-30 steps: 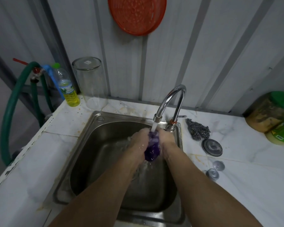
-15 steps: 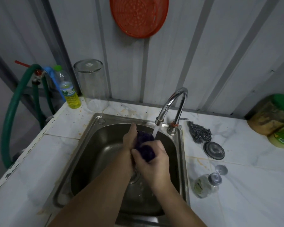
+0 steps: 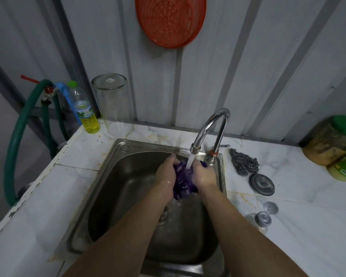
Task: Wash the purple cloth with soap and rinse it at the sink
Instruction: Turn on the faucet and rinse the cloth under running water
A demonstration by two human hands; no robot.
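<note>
The purple cloth [image 3: 183, 181] is bunched up between my two hands over the steel sink [image 3: 108, 176]. My left hand [image 3: 166, 177] grips its left side and my right hand [image 3: 205, 174] grips its right side. Water runs from the curved chrome tap [image 3: 210, 126] straight onto the top of the cloth. A bottle of yellow liquid [image 3: 86, 114] with a green cap stands at the counter's back left corner. Part of the cloth is hidden behind my fingers.
An upturned clear glass jar [image 3: 113, 104] stands behind the sink. Right of the tap lie a steel scourer [image 3: 244, 163], a round metal lid [image 3: 261, 184] and a small clear bottle [image 3: 262, 219] on its side. Green-lidded jars [image 3: 336, 140] sit far right. A green hose [image 3: 18, 136] hangs left.
Half a second ago my right hand was wrapped over the cloth, below and left of the stream. Now both hands hold it side by side directly under the running water.
</note>
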